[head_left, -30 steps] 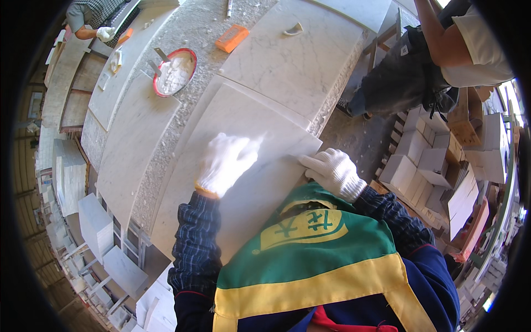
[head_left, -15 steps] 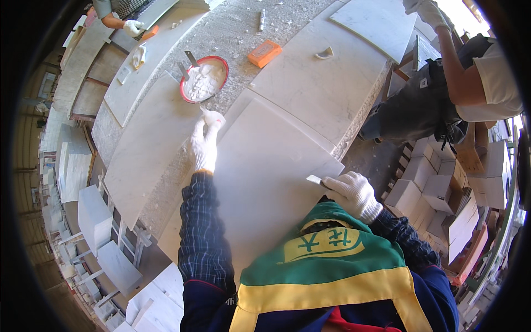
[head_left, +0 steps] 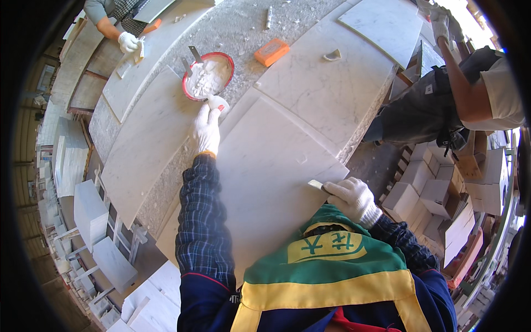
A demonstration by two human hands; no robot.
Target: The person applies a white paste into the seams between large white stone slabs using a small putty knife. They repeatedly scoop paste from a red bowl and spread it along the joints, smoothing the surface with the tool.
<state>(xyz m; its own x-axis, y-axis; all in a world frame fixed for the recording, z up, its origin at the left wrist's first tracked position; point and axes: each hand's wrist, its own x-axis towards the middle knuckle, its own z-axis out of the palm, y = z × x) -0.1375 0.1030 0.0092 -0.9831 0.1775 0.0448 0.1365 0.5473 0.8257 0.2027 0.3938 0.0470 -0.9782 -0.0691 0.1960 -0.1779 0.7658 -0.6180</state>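
My left hand (head_left: 207, 128), in a white knit glove, reaches out to the near rim of a red-rimmed bowl (head_left: 231, 67). Its fingers are bent round a small whitish thing with a red mark (head_left: 218, 104), whose kind I cannot make out. White powder or paste (head_left: 207, 78) in lumps fills the bowl, and two flat metal blades (head_left: 194, 54) stick up from its far left side. On the right, my gloved right hand (head_left: 352, 199) grips a putty knife (head_left: 316, 184), blade pointing left, above a white marble slab (head_left: 271, 160) in front of me.
An orange block (head_left: 271, 52) and a curved shard (head_left: 332, 55) lie farther off among more slabs (head_left: 321, 77). A co-worker's gloved hand (head_left: 130, 42) holds a pale cloth at the far left. Another person (head_left: 426, 99) stands at the right, near white boxes (head_left: 420, 174).
My left hand has moved forward to the bowl's rim. My right hand stays nearly in place with the putty knife. The far-left co-worker's hand has shifted from the orange block to the pale cloth.
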